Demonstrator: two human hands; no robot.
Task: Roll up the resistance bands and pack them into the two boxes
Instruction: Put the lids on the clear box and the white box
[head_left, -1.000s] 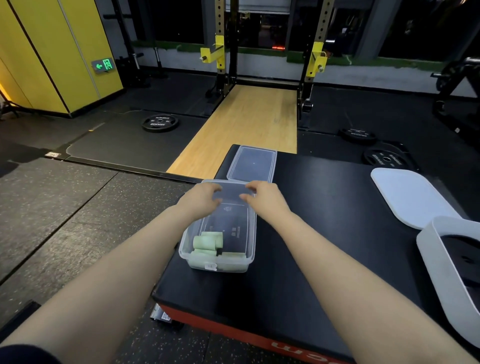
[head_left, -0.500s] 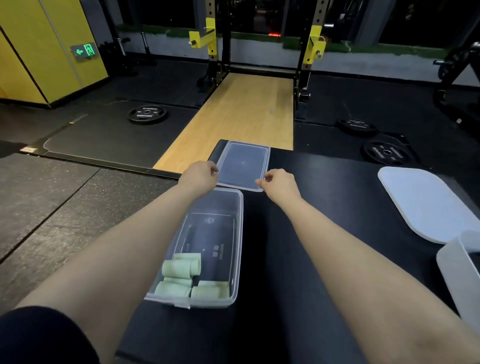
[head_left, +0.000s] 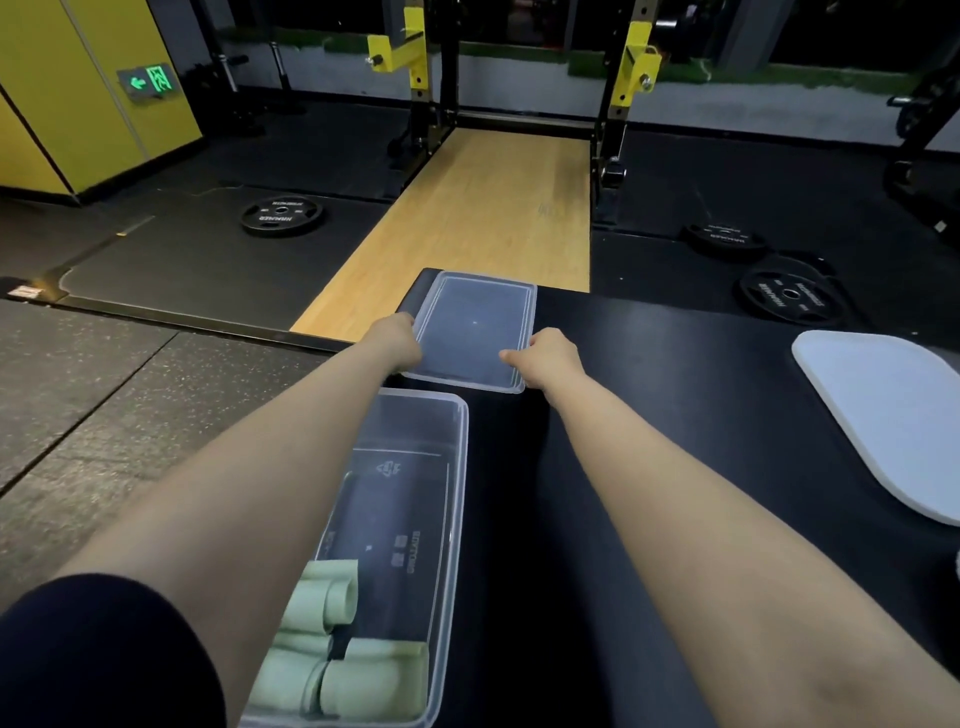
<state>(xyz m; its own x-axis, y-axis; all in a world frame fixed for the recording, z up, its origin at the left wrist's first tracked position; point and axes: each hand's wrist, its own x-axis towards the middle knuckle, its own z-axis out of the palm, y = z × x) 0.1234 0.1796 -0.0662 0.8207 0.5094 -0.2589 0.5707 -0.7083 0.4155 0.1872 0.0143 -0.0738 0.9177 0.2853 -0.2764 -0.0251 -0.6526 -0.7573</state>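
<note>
- Gym flooring, a wooden lifting platform (head_left: 467, 208) and a rack with yellow fittings are seen behind a black padded bench top (head_left: 649, 415), on which the work is laid out.
- Fingers: the left hand (head_left: 395, 340) is curled at the left edge of a clear plastic lid (head_left: 475, 330), with the fingertips hidden behind the knuckles; the right hand (head_left: 550, 358) is closed on the lid's near right corner, the thumb laid on top. The lid is judged to be gripped from both sides.
- The lid lies flat at the far end of the bench top, just beyond an open clear box (head_left: 415, 519).
- Rolled pale green resistance bands (head_left: 343, 660) are packed at the near end of that box, well apart from both hands and partly covered by the left forearm. The far part of the box is seen to be bare.
- Progress: one box is judged filled with its rolls and awaiting its lid. A second box cannot be identified, so the remainder cannot be confirmed.
- Off to the right, a white board (head_left: 883, 415) rests on the bench top; weight plates (head_left: 283, 213) lie on the floor.
</note>
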